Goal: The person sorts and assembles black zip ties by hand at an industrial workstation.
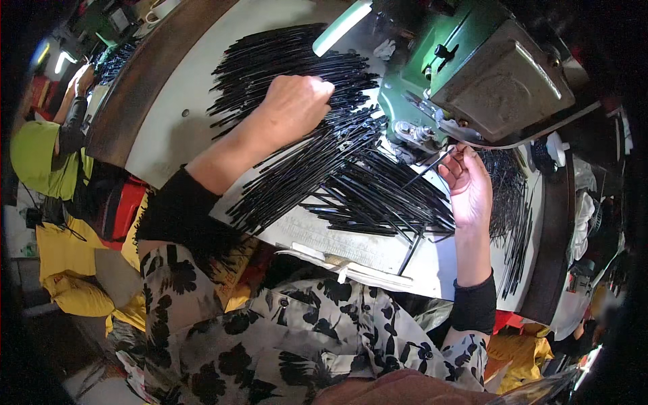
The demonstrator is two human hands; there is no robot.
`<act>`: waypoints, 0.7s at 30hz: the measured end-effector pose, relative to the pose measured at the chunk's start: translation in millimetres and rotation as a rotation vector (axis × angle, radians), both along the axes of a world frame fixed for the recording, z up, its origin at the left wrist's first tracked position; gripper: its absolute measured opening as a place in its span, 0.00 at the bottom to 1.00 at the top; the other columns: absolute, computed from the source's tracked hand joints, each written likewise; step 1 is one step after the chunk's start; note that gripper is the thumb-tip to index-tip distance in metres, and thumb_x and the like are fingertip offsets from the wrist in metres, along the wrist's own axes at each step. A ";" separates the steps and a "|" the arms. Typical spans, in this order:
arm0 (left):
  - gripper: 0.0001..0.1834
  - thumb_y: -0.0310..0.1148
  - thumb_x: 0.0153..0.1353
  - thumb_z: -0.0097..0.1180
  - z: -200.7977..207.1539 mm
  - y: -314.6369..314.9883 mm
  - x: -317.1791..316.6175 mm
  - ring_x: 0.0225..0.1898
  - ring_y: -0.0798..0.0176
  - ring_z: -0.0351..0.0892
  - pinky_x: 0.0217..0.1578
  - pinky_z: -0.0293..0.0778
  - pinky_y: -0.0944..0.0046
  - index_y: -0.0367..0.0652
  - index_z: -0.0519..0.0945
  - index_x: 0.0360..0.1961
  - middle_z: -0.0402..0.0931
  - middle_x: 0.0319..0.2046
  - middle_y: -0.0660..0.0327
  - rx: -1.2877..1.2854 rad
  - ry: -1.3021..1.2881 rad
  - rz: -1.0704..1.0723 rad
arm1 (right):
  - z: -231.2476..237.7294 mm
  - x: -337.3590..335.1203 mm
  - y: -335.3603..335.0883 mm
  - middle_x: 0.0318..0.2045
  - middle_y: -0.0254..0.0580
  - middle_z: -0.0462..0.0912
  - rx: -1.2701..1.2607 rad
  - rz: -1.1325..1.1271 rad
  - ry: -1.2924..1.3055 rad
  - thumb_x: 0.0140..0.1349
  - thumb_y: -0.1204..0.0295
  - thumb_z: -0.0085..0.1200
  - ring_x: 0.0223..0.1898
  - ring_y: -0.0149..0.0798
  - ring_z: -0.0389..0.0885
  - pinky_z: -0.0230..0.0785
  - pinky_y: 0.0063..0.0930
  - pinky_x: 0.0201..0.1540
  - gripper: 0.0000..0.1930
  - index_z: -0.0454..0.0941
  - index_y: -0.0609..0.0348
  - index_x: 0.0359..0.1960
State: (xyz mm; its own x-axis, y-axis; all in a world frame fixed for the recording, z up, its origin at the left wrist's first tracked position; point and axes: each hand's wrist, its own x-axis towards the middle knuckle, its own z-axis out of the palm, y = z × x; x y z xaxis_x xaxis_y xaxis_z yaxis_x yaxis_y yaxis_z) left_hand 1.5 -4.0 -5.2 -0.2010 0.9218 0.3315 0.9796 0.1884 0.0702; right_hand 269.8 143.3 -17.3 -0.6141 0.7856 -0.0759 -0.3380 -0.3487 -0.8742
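Long, thin black strips lie in a dense pile across the pale worktable. Above that pile my left hand is closed, knuckles up; whatever its fingers grip is hidden. My right hand, palm turned up with curled fingers, pinches one thin black strip beside the working end of a green machine. This strip slants down to the left over a second heap of black strips. The fingertips of the right hand are close under the machine's metal parts.
A lit lamp tube hangs above the pile. More black strips lie right of my right hand. A dark rim borders the table on the left. Yellow bags and another person in a lime-green garment are at far left.
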 end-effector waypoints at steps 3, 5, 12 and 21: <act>0.08 0.33 0.49 0.55 -0.9 -3.6 1.2 0.32 0.51 0.77 0.33 0.74 0.55 0.39 0.74 0.27 0.76 0.27 0.54 -0.006 0.003 -0.009 | 2.8 -1.4 -3.0 0.33 0.39 0.78 0.005 0.016 -0.014 0.62 0.69 0.48 0.33 0.32 0.80 0.77 0.23 0.33 0.09 0.74 0.62 0.37; 0.08 0.33 0.49 0.55 -1.4 -3.7 0.6 0.31 0.51 0.77 0.32 0.74 0.55 0.39 0.74 0.28 0.76 0.28 0.55 0.036 0.047 -0.039 | 1.4 -1.9 -2.8 0.33 0.39 0.78 -0.007 0.036 -0.017 0.62 0.70 0.48 0.33 0.31 0.80 0.78 0.22 0.32 0.08 0.74 0.61 0.37; 0.07 0.32 0.49 0.54 1.8 1.8 -0.5 0.32 0.52 0.77 0.34 0.73 0.54 0.40 0.76 0.28 0.76 0.27 0.56 0.018 -0.060 -0.015 | 0.0 0.3 0.3 0.31 0.39 0.79 0.004 0.012 0.012 0.62 0.70 0.48 0.31 0.30 0.80 0.78 0.22 0.32 0.09 0.74 0.61 0.38; 0.08 0.33 0.48 0.55 13.1 11.0 0.4 0.33 0.53 0.78 0.37 0.73 0.57 0.42 0.79 0.30 0.78 0.28 0.56 -0.012 -0.114 -0.050 | 16.5 -5.3 -11.4 0.26 0.41 0.78 0.061 0.247 -0.219 0.63 0.67 0.44 0.19 0.28 0.76 0.70 0.17 0.22 0.12 0.72 0.64 0.41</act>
State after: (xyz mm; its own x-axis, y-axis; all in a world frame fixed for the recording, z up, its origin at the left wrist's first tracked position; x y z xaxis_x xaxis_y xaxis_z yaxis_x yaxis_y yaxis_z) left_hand 1.9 7.0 8.0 -0.1907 0.9352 0.2984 0.9735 0.1410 0.1802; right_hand 264.4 132.0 -0.7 -0.7610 0.6218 -0.1851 -0.0511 -0.3419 -0.9384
